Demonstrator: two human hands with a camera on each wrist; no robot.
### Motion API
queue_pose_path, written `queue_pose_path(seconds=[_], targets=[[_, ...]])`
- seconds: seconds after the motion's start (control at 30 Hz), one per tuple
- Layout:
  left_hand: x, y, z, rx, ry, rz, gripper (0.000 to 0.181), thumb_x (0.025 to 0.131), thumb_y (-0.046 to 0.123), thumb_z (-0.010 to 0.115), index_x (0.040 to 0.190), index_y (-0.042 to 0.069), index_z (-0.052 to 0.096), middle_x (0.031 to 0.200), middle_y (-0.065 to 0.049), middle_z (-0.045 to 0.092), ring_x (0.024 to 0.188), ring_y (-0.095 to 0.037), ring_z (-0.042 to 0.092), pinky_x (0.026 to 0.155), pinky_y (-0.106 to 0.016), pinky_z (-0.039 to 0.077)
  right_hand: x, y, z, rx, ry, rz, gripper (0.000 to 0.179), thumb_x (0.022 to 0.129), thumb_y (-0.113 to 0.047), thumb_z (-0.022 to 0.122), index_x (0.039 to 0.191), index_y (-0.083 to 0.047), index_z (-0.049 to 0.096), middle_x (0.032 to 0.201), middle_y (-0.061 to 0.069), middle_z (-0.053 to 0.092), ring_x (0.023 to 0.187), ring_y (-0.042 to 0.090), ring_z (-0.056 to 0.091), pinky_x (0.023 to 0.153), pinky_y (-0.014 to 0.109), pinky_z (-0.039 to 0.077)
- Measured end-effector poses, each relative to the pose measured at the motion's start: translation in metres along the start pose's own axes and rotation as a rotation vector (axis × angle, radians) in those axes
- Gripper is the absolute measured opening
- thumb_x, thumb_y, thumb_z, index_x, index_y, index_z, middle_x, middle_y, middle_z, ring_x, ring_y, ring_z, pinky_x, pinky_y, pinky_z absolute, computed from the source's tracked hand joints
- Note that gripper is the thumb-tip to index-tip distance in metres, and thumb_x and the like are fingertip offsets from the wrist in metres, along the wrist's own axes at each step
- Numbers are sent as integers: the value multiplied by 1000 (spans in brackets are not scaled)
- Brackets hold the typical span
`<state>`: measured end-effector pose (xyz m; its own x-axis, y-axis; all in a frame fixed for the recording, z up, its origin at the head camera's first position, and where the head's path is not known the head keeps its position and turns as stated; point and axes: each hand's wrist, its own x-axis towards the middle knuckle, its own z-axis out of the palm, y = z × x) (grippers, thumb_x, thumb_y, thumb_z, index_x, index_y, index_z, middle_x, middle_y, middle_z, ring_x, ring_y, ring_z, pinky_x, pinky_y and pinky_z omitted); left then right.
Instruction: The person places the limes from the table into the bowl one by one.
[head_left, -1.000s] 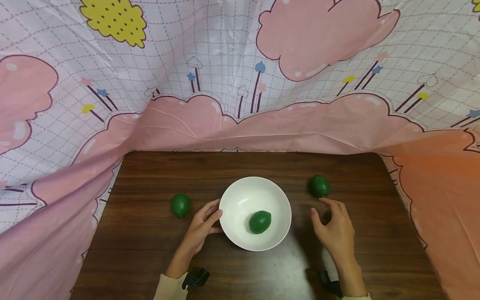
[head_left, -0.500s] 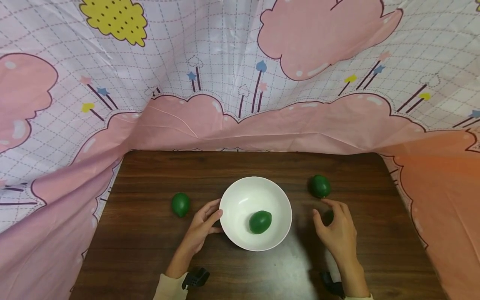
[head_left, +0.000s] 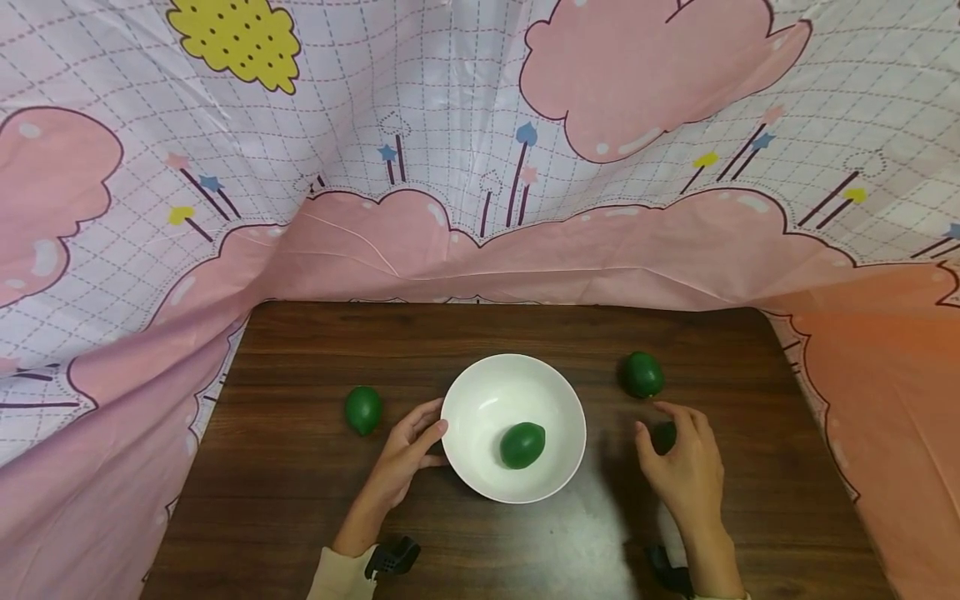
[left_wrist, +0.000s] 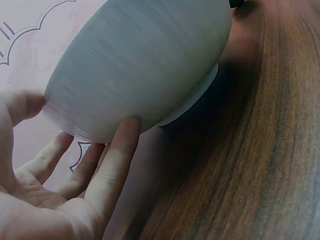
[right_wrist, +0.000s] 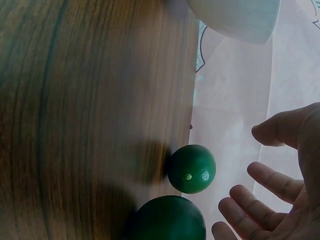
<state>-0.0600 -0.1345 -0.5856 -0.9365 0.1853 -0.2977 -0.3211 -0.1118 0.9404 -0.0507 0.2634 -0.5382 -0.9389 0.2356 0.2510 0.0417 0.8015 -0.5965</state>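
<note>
A white bowl (head_left: pixel 472 408) stands mid-table with one green lime (head_left: pixel 522 445) inside. My left hand (head_left: pixel 408 446) holds its left side, thumb at the rim and the other fingers against the outer wall; the left wrist view shows these fingers on the bowl's side (left_wrist: pixel 135 65). My right hand (head_left: pixel 686 471) hovers over a second lime (head_left: pixel 663 437), partly hidden beneath it, with thumb and fingers spread apart. Just beyond those fingertips lies another lime (head_left: pixel 642 374). In the right wrist view both the nearer lime (right_wrist: pixel 170 220) and the farther lime (right_wrist: pixel 192 169) are apart from the fingers.
One more lime (head_left: pixel 363 410) lies left of the bowl, beyond my left hand. The dark wooden table (head_left: pixel 517 325) ends at a printed pink and white cloth (head_left: pixel 480 267) hanging behind it and down both sides.
My right hand has shifted slightly to the right, over the nearer lime, its fingers still apart. The left hand and the bowl have kept their places.
</note>
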Motion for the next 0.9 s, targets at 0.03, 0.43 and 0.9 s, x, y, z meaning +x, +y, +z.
queue_pose_path(seconds=[0.03,0.43,0.9], targets=[[0,0,0,-1,0,0,49,108,25,63,154,15,50,158,-18,52,134,-35,62,85,-46,66,0,1,0,-2,0,0,42,93,-23,79,129,-5,70,131,26,64,113,49,63,79,72,51],[0,1,0,3,4,-3,49,108,24,63,154,14,50,158,-19,52,132,-33,63,86,-45,66,0,11,-3,-23,15,30,42,92,-22,78,128,-2,70,133,31,63,115,56,60,88,74,46],[0,1,0,6,-3,-4,49,108,25,62,154,15,50,158,-18,52,134,-34,62,85,-44,66,0,25,-8,-57,9,97,43,92,-21,76,131,-2,69,135,35,60,118,58,56,90,77,43]])
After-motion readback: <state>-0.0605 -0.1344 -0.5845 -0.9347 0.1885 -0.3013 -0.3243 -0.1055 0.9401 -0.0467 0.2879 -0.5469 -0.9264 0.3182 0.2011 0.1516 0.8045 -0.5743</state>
